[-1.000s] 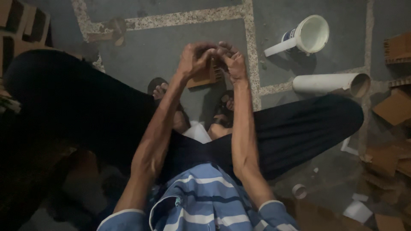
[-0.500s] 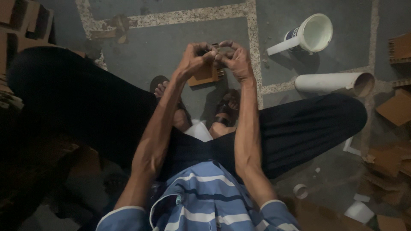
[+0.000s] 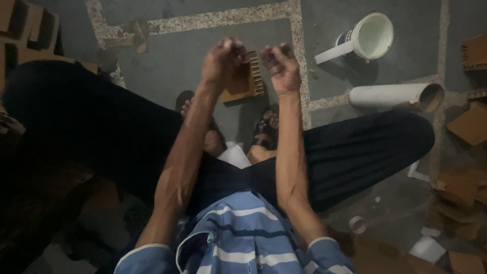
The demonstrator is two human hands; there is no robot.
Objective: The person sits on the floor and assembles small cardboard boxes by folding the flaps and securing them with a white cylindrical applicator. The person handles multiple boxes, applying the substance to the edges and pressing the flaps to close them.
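Holding a brown corrugated cardboard piece (image 3: 244, 81) between them, left hand (image 3: 222, 60) and right hand (image 3: 282, 66) have fingers curled shut on its edges, work seemingly midway, more cardboard scraps (image 3: 469, 124) lying rightward.

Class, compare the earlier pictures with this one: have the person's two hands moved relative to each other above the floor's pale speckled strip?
Yes. The left hand and right hand have parted sideways, uncovering the brown cardboard piece beside the vertical speckled strip.

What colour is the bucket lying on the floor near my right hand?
White, inside and out; the bucket lies on its side, seen best in the head view.
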